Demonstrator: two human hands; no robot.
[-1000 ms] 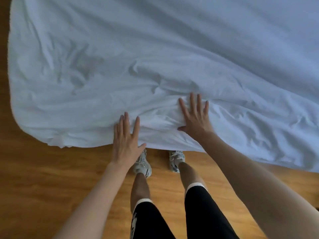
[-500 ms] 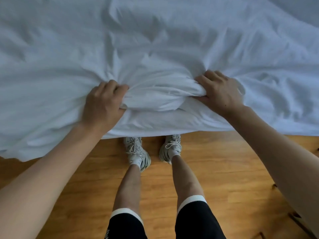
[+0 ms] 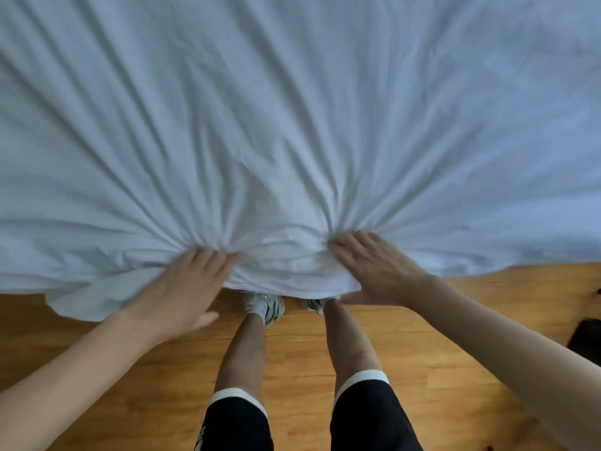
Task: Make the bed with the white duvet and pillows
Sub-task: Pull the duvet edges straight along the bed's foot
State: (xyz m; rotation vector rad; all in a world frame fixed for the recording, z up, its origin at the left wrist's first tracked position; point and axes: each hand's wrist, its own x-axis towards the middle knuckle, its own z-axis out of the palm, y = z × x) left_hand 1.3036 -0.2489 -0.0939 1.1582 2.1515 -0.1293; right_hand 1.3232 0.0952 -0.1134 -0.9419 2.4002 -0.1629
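Both my arms reach forward and down, bare forearms converging from lower corners. Left hand (image 3: 182,288) palm down, fingers (image 3: 208,260) fairly straight and close together, tips buried in gathered cloth, thumb splayed toward me. Right hand (image 3: 374,271) likewise palm down, fingers (image 3: 351,244) extended, tips in bunched folds, thumb tucked under fabric edge. Hands near each other, apart. My bare legs below, dark shorts.
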